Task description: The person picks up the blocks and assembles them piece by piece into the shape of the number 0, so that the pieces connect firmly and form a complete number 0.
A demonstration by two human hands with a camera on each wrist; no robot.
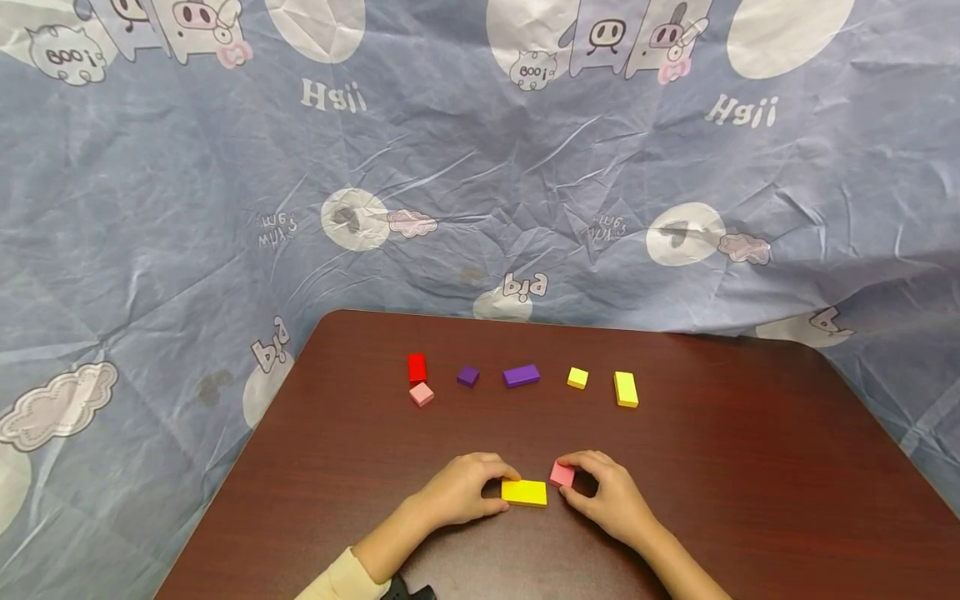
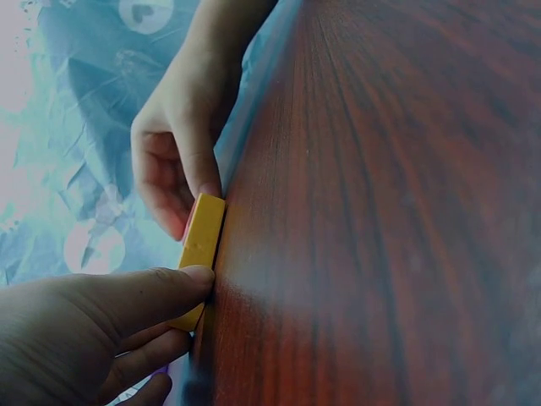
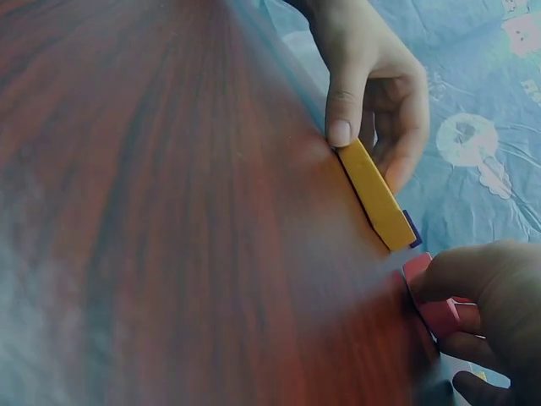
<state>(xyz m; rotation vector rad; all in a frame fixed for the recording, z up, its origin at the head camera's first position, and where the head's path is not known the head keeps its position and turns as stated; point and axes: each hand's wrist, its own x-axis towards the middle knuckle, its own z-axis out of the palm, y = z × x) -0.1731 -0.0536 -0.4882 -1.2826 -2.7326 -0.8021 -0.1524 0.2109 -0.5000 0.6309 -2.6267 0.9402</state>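
Near the front middle of the table, my left hand [image 1: 468,490] pinches the left end of a long yellow block [image 1: 524,493] between thumb and fingers. Just right of it, my right hand [image 1: 609,496] pinches a small pink block [image 1: 562,474]. A narrow gap parts the two blocks in the head view. The right wrist view has the yellow block [image 3: 370,194] lying flat along the tabletop, the pink block [image 3: 431,298] close to its near end. From the left wrist, the yellow block [image 2: 203,233] mostly hides the pink one.
A loose row of blocks lies farther back: a red block [image 1: 417,367] with a light pink block [image 1: 422,394] at its front, a small purple block [image 1: 468,377], a long purple block [image 1: 521,376], a small yellow block [image 1: 577,378] and a pale yellow block [image 1: 626,389]. Patterned cloth [image 1: 450,167] hangs behind the table.
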